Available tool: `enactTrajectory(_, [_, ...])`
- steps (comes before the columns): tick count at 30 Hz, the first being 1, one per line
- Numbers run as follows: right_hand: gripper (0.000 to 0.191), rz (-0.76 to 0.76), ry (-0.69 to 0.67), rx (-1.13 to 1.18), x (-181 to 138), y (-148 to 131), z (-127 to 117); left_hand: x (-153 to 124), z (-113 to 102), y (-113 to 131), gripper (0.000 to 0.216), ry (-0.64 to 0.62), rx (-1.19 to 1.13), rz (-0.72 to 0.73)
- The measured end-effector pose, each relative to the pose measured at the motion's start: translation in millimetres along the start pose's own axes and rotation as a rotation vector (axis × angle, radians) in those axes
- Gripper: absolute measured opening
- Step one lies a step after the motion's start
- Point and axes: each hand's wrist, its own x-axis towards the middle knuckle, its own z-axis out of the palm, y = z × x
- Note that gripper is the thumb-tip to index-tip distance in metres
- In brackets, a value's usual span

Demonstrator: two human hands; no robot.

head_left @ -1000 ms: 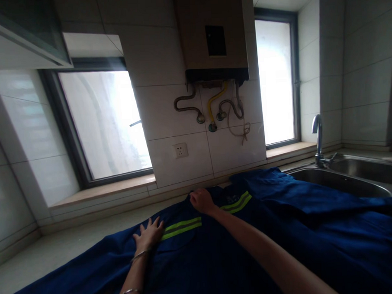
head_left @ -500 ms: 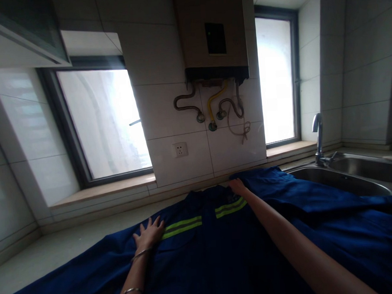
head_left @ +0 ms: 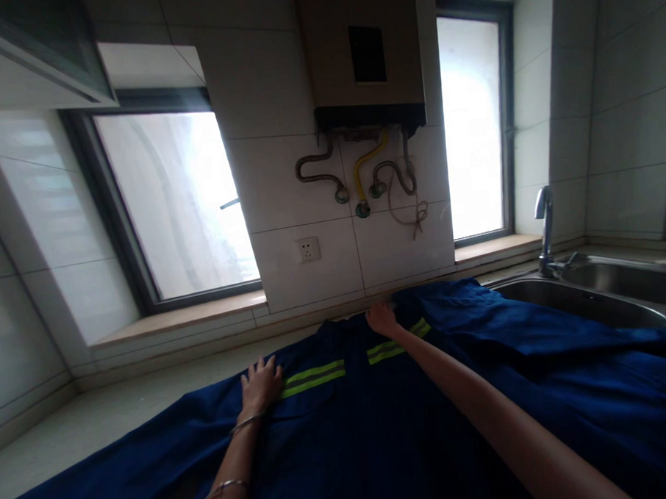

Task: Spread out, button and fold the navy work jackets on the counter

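Note:
A dark blue work jacket [head_left: 320,456] with yellow-green and grey reflective stripes lies spread out, front side up, its collar toward the wall. My left hand [head_left: 261,383] rests on its left chest, fingers apart, beside the end of one stripe; two thin bangles circle that wrist. At the jacket's far edge, by the right side of the collar, my right hand [head_left: 382,319] has its fingers curled over the cloth. That forearm crosses the right chest and hides part of the other stripe [head_left: 386,351].
The jacket covers much of a pale countertop [head_left: 134,390]. A steel sink [head_left: 584,316] with a faucet [head_left: 544,225] stands at the right, close to a sleeve. On the tiled wall are a water heater [head_left: 324,51] with hoses and a socket [head_left: 307,249], between two windows.
My right hand has moved left along the jacket's far edge, from the shoulder toward the collar. My left hand has shifted slightly right and up, with its fingers less spread.

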Motion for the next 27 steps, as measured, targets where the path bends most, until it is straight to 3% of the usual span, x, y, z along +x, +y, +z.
enactTrajectory(4, [0.077, 0.03, -0.11, 0.036, -13, -20, 27, -4, 3, 39, 0.054, 0.019, -0.021, 0.199])
enactTrajectory(9, [0.085, 0.04, -0.164, 0.066, -19, -17, 45, -22, 8, 74, 0.053, -0.179, -0.064, 0.434])
enactTrajectory(13, [0.084, 0.041, -0.152, 0.075, -19, -16, 42, -28, 6, 74, 0.054, -0.225, -0.078, 0.424])
enactTrajectory(19, [0.07, -0.094, 0.037, 0.034, -34, -34, 28, -26, 4, 72, 0.061, -0.205, -0.079, 0.358])
enactTrajectory(23, [0.07, -0.119, -0.095, 0.063, -51, -45, 27, -27, 2, 75, 0.063, -0.19, -0.02, 0.362])
enactTrajectory(27, [0.068, -0.122, -0.139, 0.126, -65, -45, 30, -34, -1, 83, 0.056, -0.057, 0.098, 0.486])
